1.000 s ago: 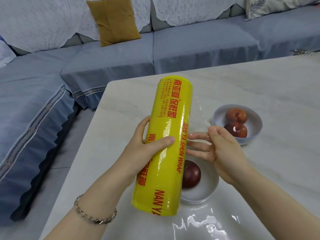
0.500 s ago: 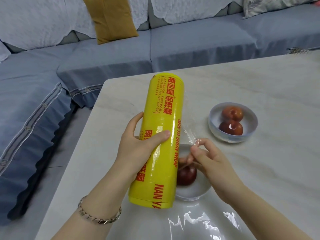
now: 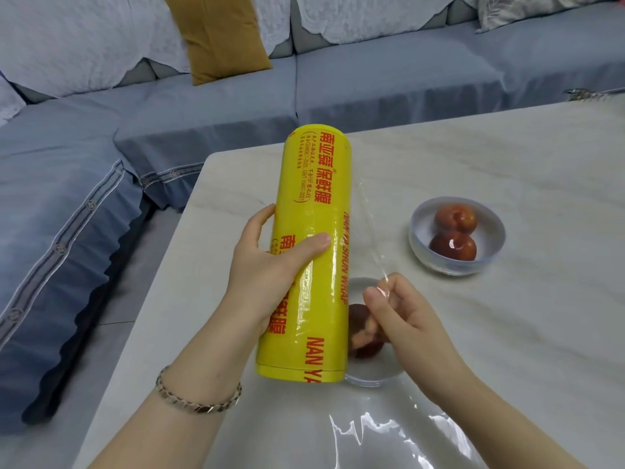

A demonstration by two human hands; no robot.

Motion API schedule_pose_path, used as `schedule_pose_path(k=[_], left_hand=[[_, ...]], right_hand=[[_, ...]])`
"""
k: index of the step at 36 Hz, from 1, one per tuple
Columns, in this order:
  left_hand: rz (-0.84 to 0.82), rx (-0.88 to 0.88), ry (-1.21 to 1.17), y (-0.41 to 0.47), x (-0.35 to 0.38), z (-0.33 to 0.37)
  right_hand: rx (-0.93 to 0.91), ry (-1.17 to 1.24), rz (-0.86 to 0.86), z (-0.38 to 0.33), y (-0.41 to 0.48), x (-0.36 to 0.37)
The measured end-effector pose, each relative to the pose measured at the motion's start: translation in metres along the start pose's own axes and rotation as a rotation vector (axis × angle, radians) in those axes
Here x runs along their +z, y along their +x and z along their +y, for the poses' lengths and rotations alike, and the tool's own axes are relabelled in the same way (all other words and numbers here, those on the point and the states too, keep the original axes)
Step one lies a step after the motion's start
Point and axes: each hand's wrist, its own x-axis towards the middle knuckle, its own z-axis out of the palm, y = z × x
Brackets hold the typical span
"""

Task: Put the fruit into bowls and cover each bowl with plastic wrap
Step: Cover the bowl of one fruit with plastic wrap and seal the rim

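Observation:
A big yellow roll of plastic wrap (image 3: 313, 231) with red lettering hangs above the table, and my left hand (image 3: 267, 265) grips its middle. My right hand (image 3: 402, 319) pinches the loose edge of the clear film (image 3: 372, 238), which stretches from the roll down to my fingertips. Under the roll and my right hand stands a near white bowl (image 3: 372, 375) with one dark red fruit (image 3: 363, 336), partly hidden. Farther right, a second white bowl (image 3: 419, 242) holds two red fruits (image 3: 455, 233) under a shiny film.
The pale marble table (image 3: 507, 164) ends at its left edge near my left forearm. A loose sheet of clear wrap (image 3: 389, 434) lies on the table in front of the near bowl. A blue-grey sofa (image 3: 203, 106) with a mustard cushion (image 3: 218, 32) runs behind and to the left.
My right hand went from open fingers beside the roll to pinching the film edge, then drew it down and away from the roll. The roll shifted slightly left.

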Motion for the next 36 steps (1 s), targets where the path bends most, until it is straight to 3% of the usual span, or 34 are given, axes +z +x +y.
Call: schedule_pose_path(k=[6, 10, 17, 20, 26, 33, 36], left_hand=[[0.054, 0.084, 0.09, 0.003, 0.005, -0.004], [0.065, 0.143, 0.188, -0.001, 0.006, -0.007], [-0.012, 0.2, 0.425, -0.01, 0.031, -0.013], [-0.076, 0.111, 0.319, -0.007, 0.032, -0.009], [-0.299, -0.013, 0.085, -0.002, 0.026, 0.0], [-0.273, 0.063, 0.085, -0.009, 0.032, 0.006], [-0.261, 0.094, 0.082, -0.014, 0.037, 0.009]], right_hand=[[0.069, -0.017, 0.104, -0.002, -0.001, 0.001], [-0.02, -0.056, 0.087, -0.007, 0.002, -0.006], [-0.036, 0.271, 0.033, -0.014, 0.007, -0.01], [-0.036, 0.37, 0.057, -0.018, 0.007, -0.018], [-0.036, 0.322, 0.106, -0.032, 0.011, -0.035], [0.017, 0.381, 0.063, -0.027, 0.014, -0.052], [0.025, 0.284, 0.181, -0.02, 0.013, -0.058]])
